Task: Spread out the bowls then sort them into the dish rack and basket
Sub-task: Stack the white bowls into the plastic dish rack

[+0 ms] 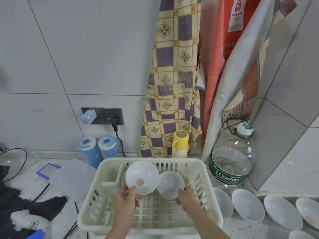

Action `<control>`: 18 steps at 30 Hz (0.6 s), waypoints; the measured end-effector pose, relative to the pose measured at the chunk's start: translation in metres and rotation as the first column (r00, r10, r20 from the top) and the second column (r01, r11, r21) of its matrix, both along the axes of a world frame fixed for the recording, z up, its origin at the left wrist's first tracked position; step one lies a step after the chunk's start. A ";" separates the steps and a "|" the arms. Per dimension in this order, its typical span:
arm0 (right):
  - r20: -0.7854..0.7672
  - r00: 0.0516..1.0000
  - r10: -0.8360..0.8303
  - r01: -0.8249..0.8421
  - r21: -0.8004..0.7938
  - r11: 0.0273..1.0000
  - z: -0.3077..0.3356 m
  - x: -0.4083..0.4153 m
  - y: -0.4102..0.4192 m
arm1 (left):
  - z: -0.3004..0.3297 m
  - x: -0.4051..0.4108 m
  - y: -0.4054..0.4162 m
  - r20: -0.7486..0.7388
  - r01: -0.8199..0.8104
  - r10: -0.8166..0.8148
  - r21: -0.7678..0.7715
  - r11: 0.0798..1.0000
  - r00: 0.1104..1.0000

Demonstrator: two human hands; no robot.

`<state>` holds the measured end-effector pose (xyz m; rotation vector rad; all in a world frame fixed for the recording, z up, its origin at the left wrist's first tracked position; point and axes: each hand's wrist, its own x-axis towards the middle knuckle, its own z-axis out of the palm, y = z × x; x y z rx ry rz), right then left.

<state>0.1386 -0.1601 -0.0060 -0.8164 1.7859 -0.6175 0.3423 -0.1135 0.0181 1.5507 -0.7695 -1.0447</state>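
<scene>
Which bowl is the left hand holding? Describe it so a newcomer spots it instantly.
Find the cream plastic dish rack at centre. Two white bowls are held over it; the left hand grips the larger bowl, on the left. Unlike the plain smaller bowl in the right hand, it has a red emblem inside.

I'm looking down at my own two forearms coming up from the bottom edge, and both are showing bare, no sleeve reaching into view on either one. My left hand (pixel 126 198) is wearing nothing: no glove, no ring, no watch or band at the wrist. My right hand (pixel 185 197) is going the same way, bare fingers, bare wrist. Nails are looking short, though it's blurry.
</scene>
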 end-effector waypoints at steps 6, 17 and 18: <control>-0.040 0.998 0.051 -0.052 -0.010 0.999 0.004 0.001 0.005 | 0.003 -0.001 0.003 0.013 0.043 -0.043 -0.004 0.999 0.999; -0.313 0.950 0.015 -0.146 -0.400 0.905 0.024 0.002 0.024 | 0.006 -0.020 0.003 0.114 0.129 -0.131 0.019 0.991 0.985; -0.256 0.967 0.016 -0.124 -0.413 0.902 0.025 0.002 0.025 | 0.007 -0.025 0.002 0.124 0.151 -0.152 0.021 0.988 0.980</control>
